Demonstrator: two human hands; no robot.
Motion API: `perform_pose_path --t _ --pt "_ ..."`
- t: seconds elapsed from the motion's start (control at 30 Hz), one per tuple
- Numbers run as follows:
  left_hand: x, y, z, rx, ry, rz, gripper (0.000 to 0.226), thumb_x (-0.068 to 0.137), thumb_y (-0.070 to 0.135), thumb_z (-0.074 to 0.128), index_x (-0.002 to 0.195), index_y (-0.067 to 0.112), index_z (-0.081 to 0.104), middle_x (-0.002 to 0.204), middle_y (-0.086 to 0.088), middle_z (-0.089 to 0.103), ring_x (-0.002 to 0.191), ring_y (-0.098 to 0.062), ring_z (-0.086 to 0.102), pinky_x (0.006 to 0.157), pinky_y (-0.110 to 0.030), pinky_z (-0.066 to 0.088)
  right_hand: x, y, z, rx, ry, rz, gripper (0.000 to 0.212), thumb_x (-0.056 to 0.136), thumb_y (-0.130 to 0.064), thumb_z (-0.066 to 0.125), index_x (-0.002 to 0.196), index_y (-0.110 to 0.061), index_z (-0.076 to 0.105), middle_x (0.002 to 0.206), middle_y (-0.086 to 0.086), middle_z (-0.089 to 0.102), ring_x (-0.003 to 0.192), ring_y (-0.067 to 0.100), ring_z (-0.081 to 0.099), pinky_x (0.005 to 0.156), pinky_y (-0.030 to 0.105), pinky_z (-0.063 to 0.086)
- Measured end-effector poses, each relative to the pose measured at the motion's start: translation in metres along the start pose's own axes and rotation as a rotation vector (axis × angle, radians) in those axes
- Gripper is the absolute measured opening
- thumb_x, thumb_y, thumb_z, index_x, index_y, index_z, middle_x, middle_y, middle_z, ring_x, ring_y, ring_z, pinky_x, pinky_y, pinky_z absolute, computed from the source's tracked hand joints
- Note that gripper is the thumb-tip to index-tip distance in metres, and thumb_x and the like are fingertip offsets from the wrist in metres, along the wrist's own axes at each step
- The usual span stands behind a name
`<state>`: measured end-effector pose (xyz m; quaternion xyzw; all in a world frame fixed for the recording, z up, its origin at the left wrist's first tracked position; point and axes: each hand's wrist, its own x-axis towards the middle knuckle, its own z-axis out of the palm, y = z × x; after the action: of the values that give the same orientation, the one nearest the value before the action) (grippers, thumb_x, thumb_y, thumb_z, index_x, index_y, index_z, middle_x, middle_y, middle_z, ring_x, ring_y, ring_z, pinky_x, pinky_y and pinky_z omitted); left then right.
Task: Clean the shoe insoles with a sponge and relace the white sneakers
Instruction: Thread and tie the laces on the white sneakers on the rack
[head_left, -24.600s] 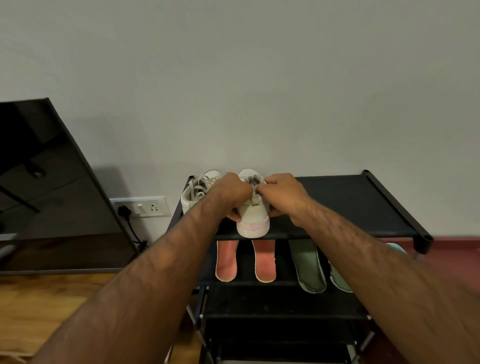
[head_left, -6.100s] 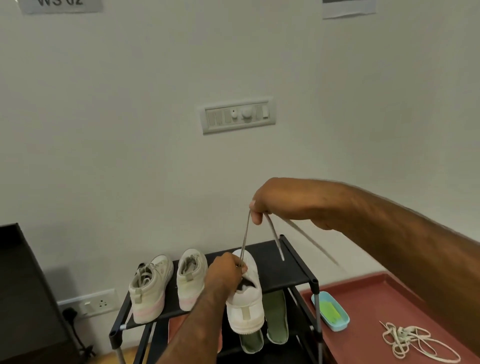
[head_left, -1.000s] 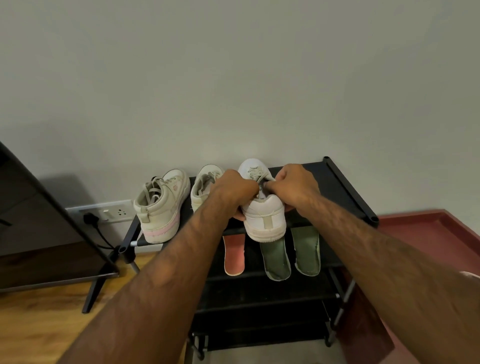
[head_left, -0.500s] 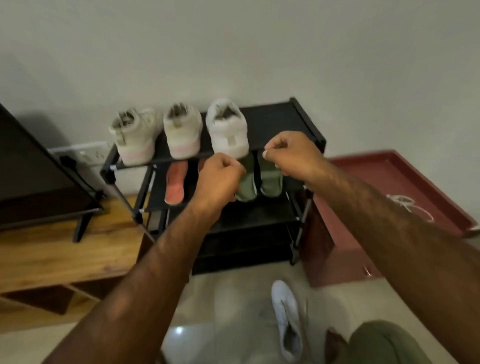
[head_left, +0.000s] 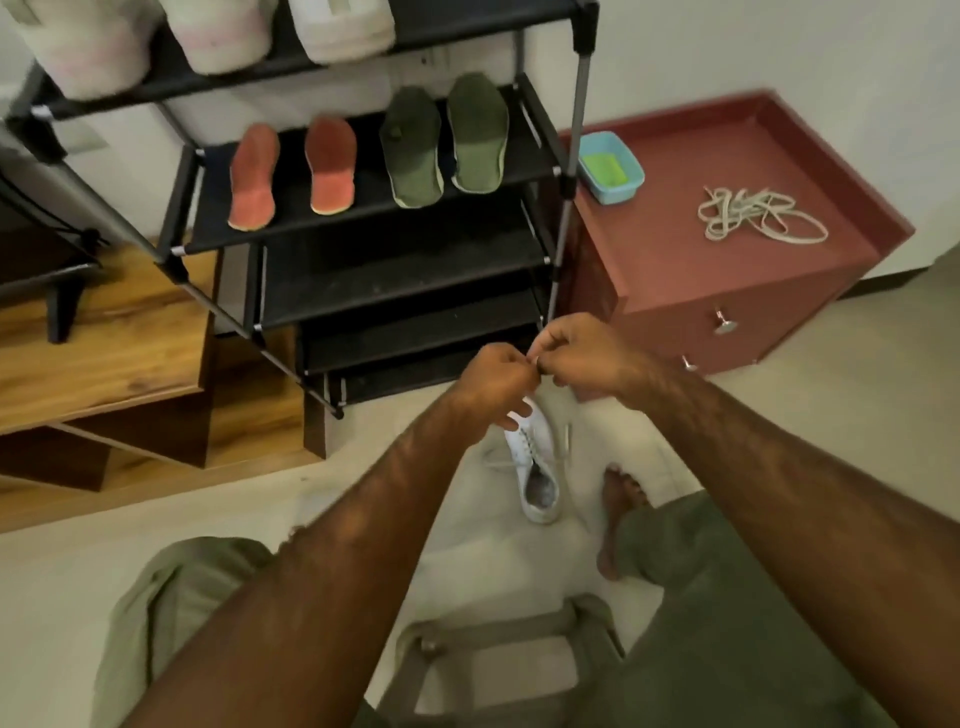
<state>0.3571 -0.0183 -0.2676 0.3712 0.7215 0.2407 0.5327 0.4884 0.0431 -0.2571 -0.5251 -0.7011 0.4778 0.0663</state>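
A white sneaker lies on the floor tiles, its loose lace trailing beside it. My left hand and right hand hover just above its toe, fingers curled and fingertips meeting; I see nothing held between them. Three more white sneakers stand on the top shelf of the black shoe rack. On the second shelf lie two red insoles and two green insoles. A green sponge sits in a blue tray.
A red cabinet stands right of the rack and carries the tray and a tangle of loose laces. A wooden unit is at the left. My bare foot rests beside the sneaker, with a stool below.
My view has tipped down from the rack's top shelf to the floor. Both hands left the sneaker on the shelf and dropped together to just above the sneaker on the floor.
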Motion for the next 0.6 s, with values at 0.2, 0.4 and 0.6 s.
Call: perform_pose_path --t 0.2,0.4,0.6 --pt "0.043 -0.042 0.04 0.126 -0.117 -0.17 0.013 0.097 0.006 0.053 0.102 0.011 0.064 0.108 -0.016 0.067 0.089 -0.027 0.069 0.084 -0.044 0.06 0.027 0.071 0.032 -0.033 -0.101 0.113 0.02 0.093 -0.006 0.059 0.097 -0.009 0.079 0.079 -0.004 0.068 0.066 0.004 0.057 0.052 0.015 0.041" --pt "0.096 -0.065 0.064 0.21 -0.194 -0.283 0.011 0.099 0.009 0.055 0.109 0.009 0.061 0.117 -0.02 0.068 0.105 -0.034 0.07 0.09 -0.046 0.06 0.06 0.124 0.053 0.019 -0.147 0.249 0.016 0.091 -0.012 0.063 0.091 -0.021 0.077 0.1 -0.004 0.072 0.094 0.015 0.066 0.085 0.028 0.053" --pt "0.154 -0.098 0.089 0.278 -0.232 -0.355 0.03 0.1 0.011 0.053 0.126 -0.004 0.061 0.122 -0.027 0.067 0.108 -0.043 0.069 0.088 -0.052 0.06 0.105 0.163 0.073 -0.136 -0.238 0.3 0.026 0.099 -0.016 0.056 0.111 -0.008 0.077 0.119 0.009 0.074 0.109 0.025 0.068 0.098 0.035 0.052"
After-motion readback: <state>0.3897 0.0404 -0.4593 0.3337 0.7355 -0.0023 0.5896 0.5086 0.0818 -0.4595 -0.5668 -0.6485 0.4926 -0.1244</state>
